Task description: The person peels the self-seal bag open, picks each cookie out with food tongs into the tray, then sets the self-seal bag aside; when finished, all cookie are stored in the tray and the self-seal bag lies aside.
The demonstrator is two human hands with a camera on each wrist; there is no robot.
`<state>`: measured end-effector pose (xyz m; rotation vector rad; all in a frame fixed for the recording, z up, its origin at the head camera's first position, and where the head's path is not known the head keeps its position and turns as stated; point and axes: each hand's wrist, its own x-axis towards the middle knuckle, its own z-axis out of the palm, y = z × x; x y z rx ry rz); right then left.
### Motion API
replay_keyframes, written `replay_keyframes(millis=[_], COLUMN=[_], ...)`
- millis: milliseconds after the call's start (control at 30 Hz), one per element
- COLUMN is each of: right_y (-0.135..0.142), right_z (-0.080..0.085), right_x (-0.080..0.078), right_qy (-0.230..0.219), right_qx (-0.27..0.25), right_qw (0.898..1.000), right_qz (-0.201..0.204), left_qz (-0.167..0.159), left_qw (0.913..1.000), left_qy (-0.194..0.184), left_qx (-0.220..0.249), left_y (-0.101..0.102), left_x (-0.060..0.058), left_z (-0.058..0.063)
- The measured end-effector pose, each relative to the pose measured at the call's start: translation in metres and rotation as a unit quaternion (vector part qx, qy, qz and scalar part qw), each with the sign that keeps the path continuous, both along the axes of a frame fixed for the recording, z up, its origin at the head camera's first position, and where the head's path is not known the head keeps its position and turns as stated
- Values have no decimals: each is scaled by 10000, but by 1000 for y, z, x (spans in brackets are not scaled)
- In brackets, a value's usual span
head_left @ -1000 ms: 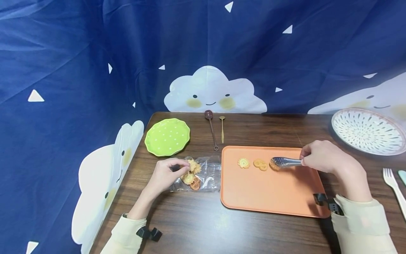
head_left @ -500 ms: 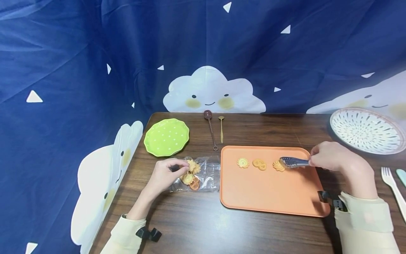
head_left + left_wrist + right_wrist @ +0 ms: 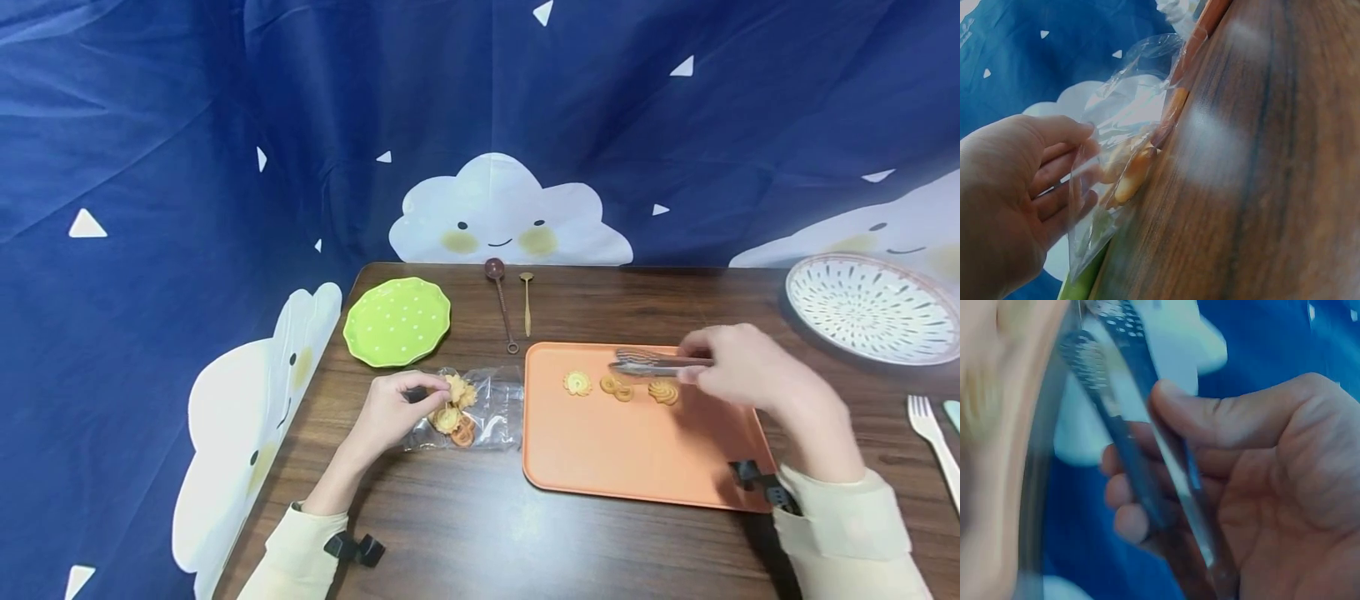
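Observation:
My left hand [image 3: 397, 411] pinches the edge of a clear plastic bag [image 3: 497, 410], which lies on the table with several cookies [image 3: 447, 418] inside. In the left wrist view, thumb and fingers close on the film of the bag. My right hand [image 3: 753, 367] holds metal tongs [image 3: 651, 363] above an orange tray [image 3: 600, 458]; their two perforated ends stand apart with nothing between them in the right wrist view. On the tray, in a row, lie a round cookie [image 3: 577, 383], a pretzel-shaped cookie [image 3: 617, 387] partly behind the tongs, and a swirl cookie [image 3: 663, 392].
Behind the bag sits a green dotted plate [image 3: 397, 322]. A brown ladle-like spoon [image 3: 501, 300] and a small gold spoon [image 3: 527, 304] lie at the back. A patterned white plate [image 3: 870, 308] and a white fork [image 3: 933, 442] are on the right.
The tongs have let go of the swirl cookie, which now lies on the tray. My right hand has lifted them and moved left with their ends parted. My left hand stays put.

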<state>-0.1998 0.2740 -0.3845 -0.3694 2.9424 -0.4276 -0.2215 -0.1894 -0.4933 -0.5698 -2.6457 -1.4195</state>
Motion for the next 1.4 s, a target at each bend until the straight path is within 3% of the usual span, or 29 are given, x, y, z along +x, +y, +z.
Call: replay_keyframes(millis=[200, 433, 700, 967, 1233, 1400], right_y=[-70, -120, -155, -187, -198, -200], right_z=[-13, -41, -56, -56, -62, -58], right_x=[10, 12, 9, 5, 7, 10], right_qy=[751, 1030, 1139, 1117, 1698, 1674], right_qx=[-447, -426, -550, -521, -261, -350], right_qw=[9944, 9883, 9853, 9840, 9750, 9755], right_qz=[592, 1045, 1151, 1290, 1412, 1384], left_qz=[22, 39, 30, 123, 94, 68], left_qw=[9999, 10000, 10000, 9995, 9995, 9997], left_qy=[-100, -24, -92, -280, -292, -244], left_qx=[115, 2, 20, 56, 52, 62], left_y=[2, 1, 1, 0, 0, 0], left_x=[0, -1, -1, 1, 1, 1], left_z=[0, 1, 4, 2, 2, 2])
